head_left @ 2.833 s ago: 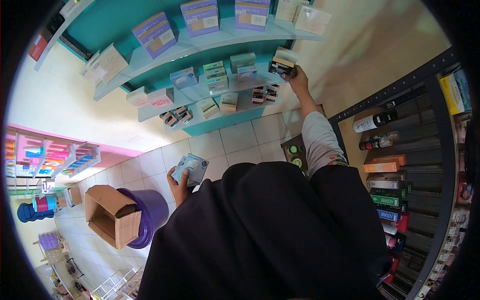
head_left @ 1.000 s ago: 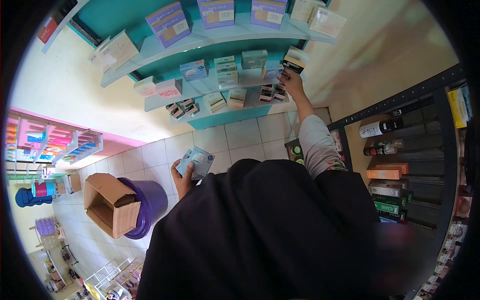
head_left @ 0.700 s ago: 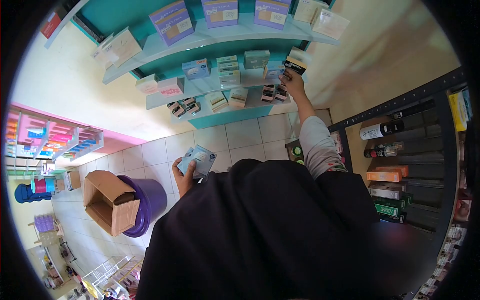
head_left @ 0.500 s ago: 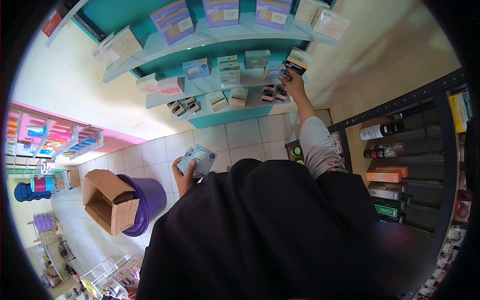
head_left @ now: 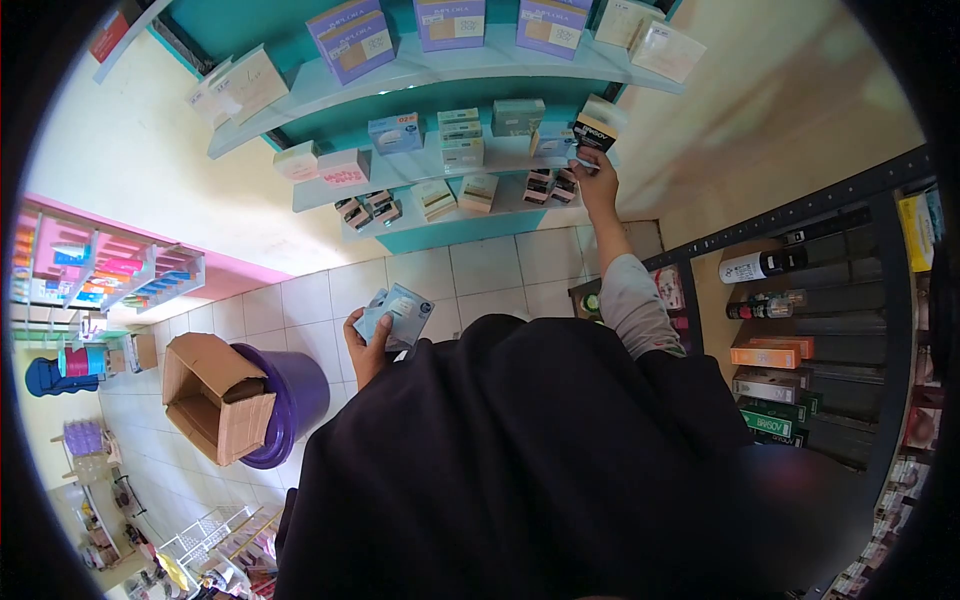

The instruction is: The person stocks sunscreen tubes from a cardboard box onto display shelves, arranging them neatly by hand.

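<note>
Black box: a black box (head_left: 597, 127) with a pale top stands at the right end of the middle teal shelf (head_left: 420, 170), tilted, next to a small blue box (head_left: 552, 143).
Right hand: the right hand (head_left: 598, 182) is stretched up to that shelf end, fingers (head_left: 582, 160) touching the lower edge of the black box; whether they pinch it cannot be told.
Left hand: the left hand (head_left: 366, 345) is held low by the body, fingers closed around a small stack of light blue boxes (head_left: 396, 312).
Same shelf: green boxes (head_left: 460, 140) and another blue box (head_left: 394, 132) stand in a row to the left of the black box.
Shelf below: small dark boxes (head_left: 548, 185) sit just under the right hand.
Floor: white tiles, with a purple bucket (head_left: 288, 400) and an open cardboard box (head_left: 214, 396) resting on its rim.
Right side: a dark rack (head_left: 850, 300) of bottles and boxes stands close to the right arm.
Foreground: black clothing (head_left: 540, 470) hides the floor beneath.
</note>
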